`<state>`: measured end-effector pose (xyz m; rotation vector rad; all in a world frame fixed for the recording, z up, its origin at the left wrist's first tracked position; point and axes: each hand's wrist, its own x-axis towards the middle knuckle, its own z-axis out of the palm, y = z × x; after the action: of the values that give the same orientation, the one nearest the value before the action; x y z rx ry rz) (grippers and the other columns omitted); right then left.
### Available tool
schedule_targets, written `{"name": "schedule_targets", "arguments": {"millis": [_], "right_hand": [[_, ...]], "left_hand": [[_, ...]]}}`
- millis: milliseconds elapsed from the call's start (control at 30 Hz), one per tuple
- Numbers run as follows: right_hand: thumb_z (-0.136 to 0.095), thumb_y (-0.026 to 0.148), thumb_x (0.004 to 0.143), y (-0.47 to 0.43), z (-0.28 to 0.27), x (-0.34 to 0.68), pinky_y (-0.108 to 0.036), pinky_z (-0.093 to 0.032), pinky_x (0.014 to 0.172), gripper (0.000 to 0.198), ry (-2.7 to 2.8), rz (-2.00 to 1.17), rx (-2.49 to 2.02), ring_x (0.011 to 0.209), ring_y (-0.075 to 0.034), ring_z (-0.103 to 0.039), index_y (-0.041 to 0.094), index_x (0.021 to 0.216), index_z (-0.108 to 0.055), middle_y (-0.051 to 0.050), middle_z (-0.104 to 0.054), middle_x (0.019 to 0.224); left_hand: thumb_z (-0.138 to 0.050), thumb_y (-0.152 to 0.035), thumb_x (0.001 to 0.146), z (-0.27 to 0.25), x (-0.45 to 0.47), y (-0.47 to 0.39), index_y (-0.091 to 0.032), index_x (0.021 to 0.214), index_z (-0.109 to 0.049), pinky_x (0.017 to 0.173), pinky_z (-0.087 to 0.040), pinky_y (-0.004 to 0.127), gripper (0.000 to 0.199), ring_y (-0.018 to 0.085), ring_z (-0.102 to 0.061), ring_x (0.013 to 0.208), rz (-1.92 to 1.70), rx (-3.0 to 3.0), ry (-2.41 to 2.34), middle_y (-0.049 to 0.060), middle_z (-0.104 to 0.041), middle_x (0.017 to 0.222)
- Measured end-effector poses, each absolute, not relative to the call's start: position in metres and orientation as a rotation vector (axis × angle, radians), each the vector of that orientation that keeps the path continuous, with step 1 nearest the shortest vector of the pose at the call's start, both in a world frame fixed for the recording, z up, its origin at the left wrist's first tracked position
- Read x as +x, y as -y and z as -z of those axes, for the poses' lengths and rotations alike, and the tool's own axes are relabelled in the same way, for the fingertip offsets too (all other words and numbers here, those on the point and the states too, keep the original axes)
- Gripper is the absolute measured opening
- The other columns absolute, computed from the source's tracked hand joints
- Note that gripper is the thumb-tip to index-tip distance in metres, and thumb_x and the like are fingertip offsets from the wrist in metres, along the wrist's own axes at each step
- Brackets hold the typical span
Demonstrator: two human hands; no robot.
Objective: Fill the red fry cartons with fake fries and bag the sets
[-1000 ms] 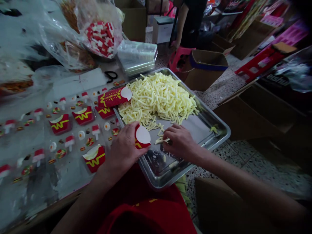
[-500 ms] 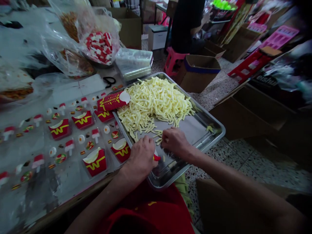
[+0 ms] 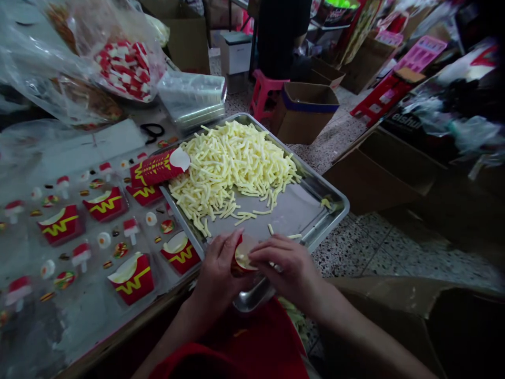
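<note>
My left hand (image 3: 221,266) is wrapped round a small red fries carton (image 3: 245,251) with a pale inside, tilted over the near corner of the metal tray (image 3: 330,220). At the carton's mouth, my right hand (image 3: 290,271) has its fingers pinched together, with a pale end of a fry showing between them. Beyond both hands, a heap of pale yellow toy fries (image 3: 236,163) covers the far part of the tray, and a few loose ones lie nearer. A nested stack of red cartons (image 3: 158,167) rests across the tray's left rim.
On the table at left, red cartons (image 3: 132,281) sit in clear packs among small toy foods (image 3: 81,255). Behind them are scissors (image 3: 152,132), clear plastic containers (image 3: 193,97) and a bag of red-and-white pieces (image 3: 124,68). Cardboard boxes (image 3: 305,113) and a pink stool (image 3: 265,92) stand on the floor.
My right hand has come from the fries on the tray back to the carton's mouth. My left hand has turned the carton's opening upward. The view has shifted slightly right.
</note>
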<state>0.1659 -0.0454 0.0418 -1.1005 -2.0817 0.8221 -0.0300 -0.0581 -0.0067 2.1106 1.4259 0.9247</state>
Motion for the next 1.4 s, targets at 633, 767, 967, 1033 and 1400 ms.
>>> {"name": "schedule_targets", "arguments": {"millis": [633, 767, 967, 1033, 1400], "right_hand": [[-0.066, 0.023, 0.092, -0.031, -0.032, 0.215, -0.036, -0.037, 0.084, 0.013, 3.156, -0.334, -0.570, 0.092, -0.022, -0.053, 0.021, 0.081, -0.061, -0.003, -0.068, 0.090], [-0.065, 0.014, 0.085, -0.036, -0.013, 0.193, -0.031, -0.037, 0.073, 0.011, 2.832, -0.340, -0.946, 0.077, -0.018, -0.053, 0.020, 0.076, -0.064, -0.002, -0.065, 0.077], [-0.062, 0.019, 0.092, -0.048, -0.001, 0.153, -0.033, -0.036, 0.077, 0.012, 2.780, -0.179, -1.032, 0.084, -0.019, -0.057, 0.019, 0.081, -0.067, -0.005, -0.070, 0.089], [-0.061, 0.021, 0.095, -0.052, 0.003, 0.149, -0.034, -0.035, 0.079, 0.014, 2.864, -0.191, -0.967, 0.088, -0.020, -0.057, 0.019, 0.083, -0.067, -0.006, -0.071, 0.093], [-0.063, 0.001, 0.068, -0.046, 0.006, 0.138, -0.024, -0.037, 0.063, 0.017, 2.457, -0.641, -1.118, 0.067, -0.013, -0.052, 0.018, 0.067, -0.059, 0.000, -0.058, 0.071]], "left_hand": [[-0.083, -0.047, 0.073, -0.009, -0.089, 0.051, -0.023, 0.144, -0.045, 0.100, -0.050, 0.041, 0.084, 0.028, -0.062, 0.115, -0.963, 2.062, -1.800, 0.010, -0.063, 0.127], [-0.082, -0.042, 0.076, -0.010, -0.083, 0.052, -0.023, 0.146, -0.043, 0.099, -0.051, 0.038, 0.082, 0.026, -0.062, 0.113, -0.882, 2.086, -1.764, 0.009, -0.062, 0.124], [-0.083, -0.044, 0.072, -0.020, -0.070, 0.047, -0.021, 0.146, -0.043, 0.102, -0.050, 0.041, 0.087, 0.029, -0.061, 0.118, -0.617, 2.094, -1.792, 0.011, -0.062, 0.129], [-0.084, -0.045, 0.071, -0.024, -0.066, 0.044, -0.018, 0.145, -0.044, 0.102, -0.050, 0.042, 0.088, 0.030, -0.061, 0.118, -0.531, 2.090, -1.796, 0.012, -0.062, 0.128], [-0.082, -0.038, 0.073, -0.038, -0.066, 0.038, -0.015, 0.136, -0.052, 0.091, -0.051, 0.044, 0.074, 0.031, -0.063, 0.105, -0.183, 2.198, -1.933, 0.013, -0.065, 0.114]]}}
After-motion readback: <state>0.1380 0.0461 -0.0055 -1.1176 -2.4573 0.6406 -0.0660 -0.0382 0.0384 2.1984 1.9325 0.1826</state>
